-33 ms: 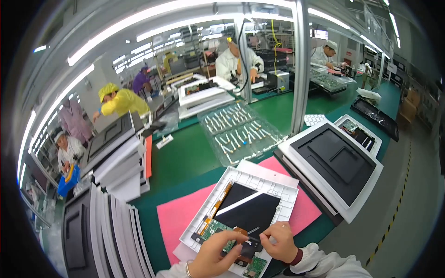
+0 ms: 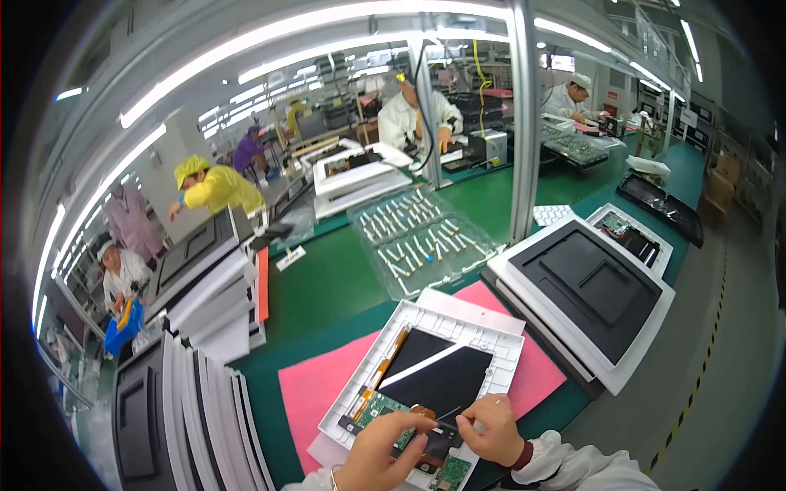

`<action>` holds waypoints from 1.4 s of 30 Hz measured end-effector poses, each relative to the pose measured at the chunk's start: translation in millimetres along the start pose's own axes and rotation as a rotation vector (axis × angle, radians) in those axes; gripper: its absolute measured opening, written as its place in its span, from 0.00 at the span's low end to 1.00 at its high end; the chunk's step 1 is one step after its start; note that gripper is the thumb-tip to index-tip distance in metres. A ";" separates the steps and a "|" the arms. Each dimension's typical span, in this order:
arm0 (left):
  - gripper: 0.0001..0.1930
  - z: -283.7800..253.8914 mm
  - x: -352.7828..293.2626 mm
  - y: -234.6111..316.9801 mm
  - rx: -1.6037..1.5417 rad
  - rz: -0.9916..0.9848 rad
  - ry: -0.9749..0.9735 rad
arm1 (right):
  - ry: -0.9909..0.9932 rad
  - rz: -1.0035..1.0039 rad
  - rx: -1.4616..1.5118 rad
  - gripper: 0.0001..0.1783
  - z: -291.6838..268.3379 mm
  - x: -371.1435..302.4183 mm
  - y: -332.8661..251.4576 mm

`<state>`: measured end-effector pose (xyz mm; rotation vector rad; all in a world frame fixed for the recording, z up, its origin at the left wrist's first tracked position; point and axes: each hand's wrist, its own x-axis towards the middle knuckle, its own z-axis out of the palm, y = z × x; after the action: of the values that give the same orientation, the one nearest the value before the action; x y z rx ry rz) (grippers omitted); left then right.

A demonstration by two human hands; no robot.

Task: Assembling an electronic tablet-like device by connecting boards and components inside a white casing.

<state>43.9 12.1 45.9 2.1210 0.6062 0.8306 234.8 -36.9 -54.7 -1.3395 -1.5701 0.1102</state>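
A white tablet-like frame [image 2: 491, 340] lies on a pink mat [image 2: 307, 389]. It holds a dark panel [image 2: 438, 376], an orange flex strip [image 2: 383, 368] and a green circuit board [image 2: 378, 407]. My left hand [image 2: 381, 454] reaches over the board, its fingertips pinched at a small brown flex tab [image 2: 422, 408]. My right hand [image 2: 491, 430] is curled beside it, thumb and forefinger closed on a thin strip at the dark panel's near edge. A black part [image 2: 434, 446] sits between the two hands.
A larger white frame with a black inset [image 2: 585, 290] lies to the right. A clear tray of small white parts [image 2: 417, 237] sits behind. Stacked panels [image 2: 201, 401] stand at the left. Several workers are at benches behind. A metal post [image 2: 524, 131] rises from the green bench.
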 end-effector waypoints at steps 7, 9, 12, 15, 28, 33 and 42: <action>0.15 -0.6 -0.8 49.0 0.592 0.289 0.204 | -0.273 0.024 0.317 0.09 -20.3 -7.4 -55.7; 0.12 3.6 2.0 57.6 0.757 0.302 0.294 | -0.559 0.056 0.585 0.16 -22.8 -13.9 -77.2; 0.11 15.7 -4.8 69.5 0.825 0.310 0.366 | -0.678 -0.115 0.638 0.29 -23.4 -22.8 -105.2; 0.12 32.6 -13.4 80.7 0.797 0.367 0.432 | -0.701 -0.138 0.669 0.37 -20.4 -41.3 -117.0; 0.05 41.8 -55.8 96.4 -0.369 0.039 0.565 | -0.813 0.148 1.041 0.22 16.7 -97.6 -125.0; 0.08 25.7 -62.5 78.7 -0.968 0.027 0.538 | -0.824 0.152 1.066 0.22 27.0 -103.3 -126.7; 0.11 -0.1 -50.9 39.2 -1.922 -0.210 0.643 | -0.824 0.242 0.980 0.23 39.2 -112.4 -118.3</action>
<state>15.2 -43.9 58.6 0.0436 0.0820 1.1689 110.0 -148.4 -68.1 -0.6690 -1.5938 1.5270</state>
